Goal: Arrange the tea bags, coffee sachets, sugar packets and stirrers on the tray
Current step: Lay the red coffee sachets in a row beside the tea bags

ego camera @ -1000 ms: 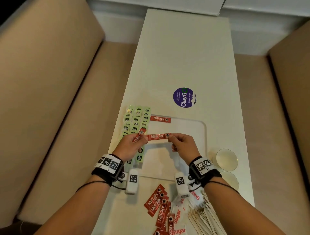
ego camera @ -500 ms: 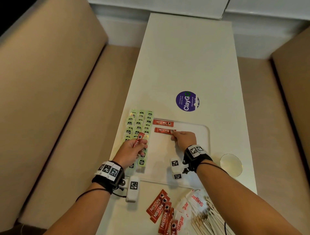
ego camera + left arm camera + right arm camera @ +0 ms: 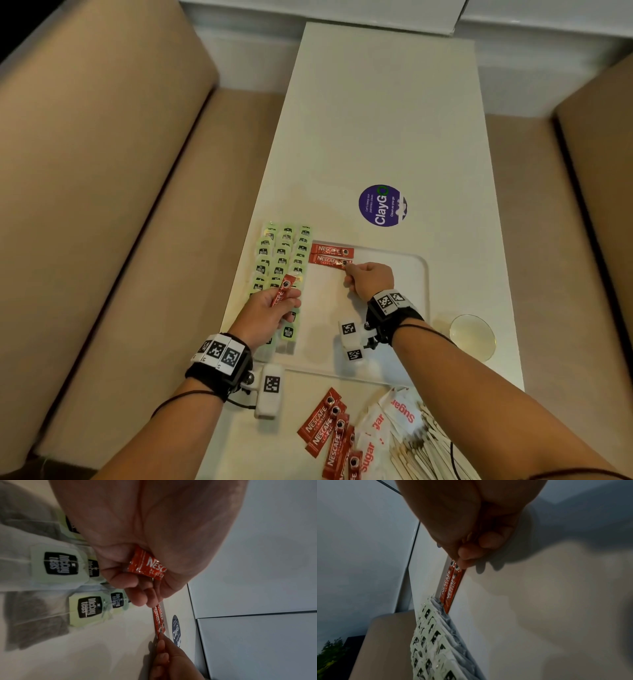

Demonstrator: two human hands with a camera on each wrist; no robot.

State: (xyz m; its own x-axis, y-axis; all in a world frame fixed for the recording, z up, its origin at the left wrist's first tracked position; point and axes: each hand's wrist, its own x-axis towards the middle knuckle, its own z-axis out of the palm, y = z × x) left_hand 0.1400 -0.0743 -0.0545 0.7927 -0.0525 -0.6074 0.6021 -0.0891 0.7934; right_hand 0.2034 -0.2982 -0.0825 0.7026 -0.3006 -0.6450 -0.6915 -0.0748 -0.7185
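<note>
Head cam: white tray (image 3: 419, 308) sitting on a long white table (image 3: 376, 120), with three columns of green-tagged McCoy tea bags (image 3: 284, 255) lined up along the tray's left side. Just to the right of them, at the far edge, two Nescafe Classic sachets lie flat and parallel, long axis running left-right, cup logo at the right end. The far sachet (image 3: 331, 250) is on its own; the near sachet (image 3: 329, 261) touches it along its side, and the right hand (image 3: 370, 281) has its curled fingertips pinching that one's right end.

The left hand (image 3: 263, 313) hovers over the tea bags, fingers and thumb curled around a third sachet (image 3: 282, 294) that points up and away, logo end furthest from the wrist. Left wrist cam shows its sealed end sticking out of the fist.

Near edge of the table, off the tray: a loose heap of more Nescafe sachets (image 3: 329, 435), sugar packets (image 3: 394, 421) and wooden stirrers (image 3: 424, 452). A purple ClayGo sticker (image 3: 382, 205) is beyond the tray, and a clear round lid (image 3: 472, 337) sits to its right.
</note>
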